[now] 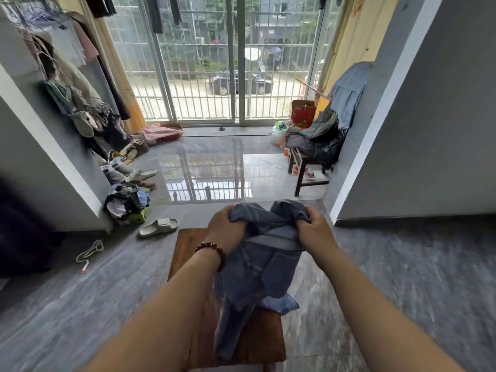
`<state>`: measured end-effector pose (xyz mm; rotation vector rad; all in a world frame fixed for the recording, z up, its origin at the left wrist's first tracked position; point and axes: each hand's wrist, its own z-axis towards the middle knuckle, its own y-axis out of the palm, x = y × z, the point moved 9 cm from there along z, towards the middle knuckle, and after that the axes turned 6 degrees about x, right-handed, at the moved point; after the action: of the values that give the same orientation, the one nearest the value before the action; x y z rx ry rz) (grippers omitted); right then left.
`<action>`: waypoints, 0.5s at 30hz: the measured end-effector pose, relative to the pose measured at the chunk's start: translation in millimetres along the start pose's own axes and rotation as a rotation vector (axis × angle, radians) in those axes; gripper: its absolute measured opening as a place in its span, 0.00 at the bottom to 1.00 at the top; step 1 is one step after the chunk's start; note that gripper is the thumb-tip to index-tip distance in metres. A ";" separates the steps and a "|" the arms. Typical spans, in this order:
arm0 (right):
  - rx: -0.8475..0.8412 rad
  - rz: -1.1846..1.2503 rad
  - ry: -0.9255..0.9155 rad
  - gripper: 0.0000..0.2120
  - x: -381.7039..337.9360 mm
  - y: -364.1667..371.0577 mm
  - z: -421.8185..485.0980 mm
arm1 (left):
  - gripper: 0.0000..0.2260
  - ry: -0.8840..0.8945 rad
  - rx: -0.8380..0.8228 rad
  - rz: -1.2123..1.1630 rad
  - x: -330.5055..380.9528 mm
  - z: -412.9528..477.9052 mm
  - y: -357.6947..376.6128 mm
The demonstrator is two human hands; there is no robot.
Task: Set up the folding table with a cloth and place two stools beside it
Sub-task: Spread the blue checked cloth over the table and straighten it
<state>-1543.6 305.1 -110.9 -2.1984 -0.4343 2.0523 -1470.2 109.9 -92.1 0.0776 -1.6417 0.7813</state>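
Presently, fingers [225, 212] of our left hand [226, 232] and right hand [316, 233]: clamped on bunched blue cloth [257, 272], held above the brown worktop [186, 247]. Step, we judge: spreading. Next calls for shaking it open, laying it flat across that worktop.

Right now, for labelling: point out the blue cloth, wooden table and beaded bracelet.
blue cloth [257, 269]: head view, hanging middle.
wooden table [185, 248]: head view, bare left edge.
beaded bracelet [210, 245]: head view, top beads.
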 end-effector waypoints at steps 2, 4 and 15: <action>0.036 0.052 0.026 0.13 8.6 -13.8 -6.8 | 0.05 -0.018 0.058 -0.039 0.3 -11.9 0.0; 0.083 0.095 0.045 0.12 17.0 -26.9 -13.6 | 0.07 -0.049 0.117 -0.068 -3.5 -22.4 -2.3; 0.191 0.268 0.168 0.13 30.5 -41.1 -63.4 | 0.04 -0.051 0.274 0.045 -14.7 -71.4 -31.0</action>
<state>-1485.0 360.2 -123.8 -2.3900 0.0740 1.9084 -1391.4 118.0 -90.5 0.2566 -1.5803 1.0430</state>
